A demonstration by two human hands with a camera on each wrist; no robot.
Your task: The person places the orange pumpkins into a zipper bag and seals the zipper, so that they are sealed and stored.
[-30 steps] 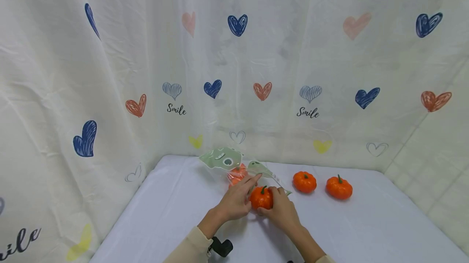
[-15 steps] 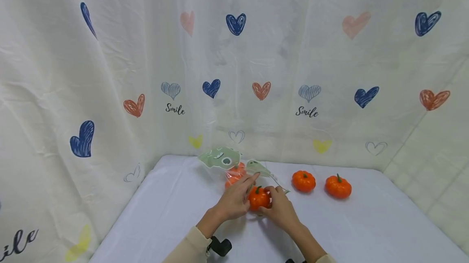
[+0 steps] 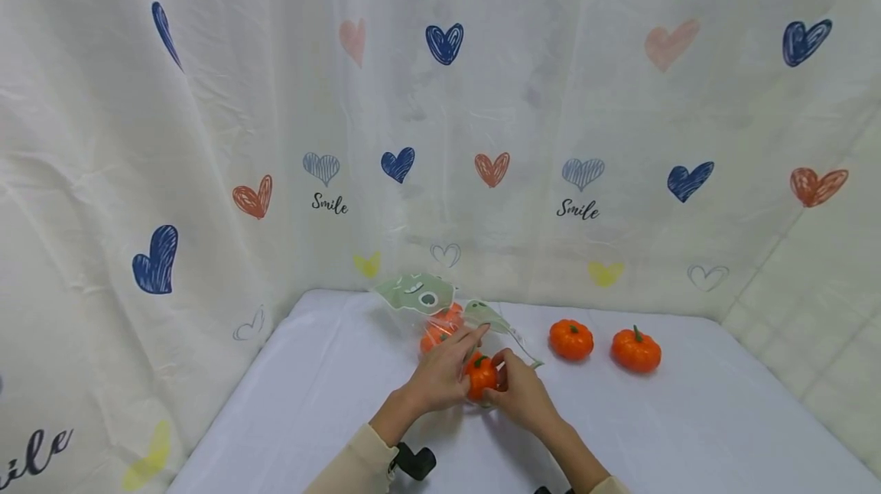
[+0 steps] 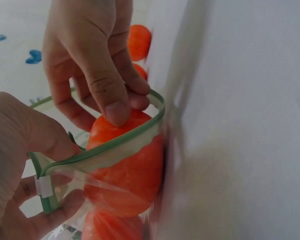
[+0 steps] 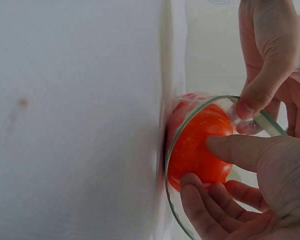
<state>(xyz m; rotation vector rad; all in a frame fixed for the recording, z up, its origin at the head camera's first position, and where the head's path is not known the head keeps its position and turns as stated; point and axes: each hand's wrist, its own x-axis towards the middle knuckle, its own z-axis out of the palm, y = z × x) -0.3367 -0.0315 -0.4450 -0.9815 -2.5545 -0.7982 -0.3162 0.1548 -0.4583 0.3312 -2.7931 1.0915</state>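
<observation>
Hands: we have both at the mouth of the clear bag (image 3: pixel 450 318); our left hand (image 3: pixel 440 375) pinches the green rim (image 4: pixel 110 147), thumb and fingers curled round it, holding it open.
Right hand (image 3: pixel 525 396): fingers and thumb wrapped round the small orange pumpkin (image 3: pixel 480 375), which sits half through the rim, between our two hands.
Wrist view: the right thumb presses the pumpkin's flank (image 5: pixel 200 147), the fingers curl below it, and the rim rings it just ahead of the fingertips.
Risk, rim: it looks snug, we'd say; if the left pinch slips, the film could fold over the pumpkin and block it.
Risk, pumpkin: smooth and round, so pushed off-centre it may pop out of our fingers and roll across the white table (image 3: pixel 688 433).
Risk, bag: light and loose; a hard shove could slide the whole bag away from our fingers rather than seat the pumpkin.
Bag contents: beyond our fingertips, at least one more orange pumpkin (image 3: pixel 440 326) already inside; how many exactly, we cannot tell.
Beyond the right hand: two loose pumpkins (image 3: pixel 571 339), (image 3: pixel 636 351) on the table, well apart from the bag.
Far: the heart-print curtain (image 3: pixel 440 134).
</observation>
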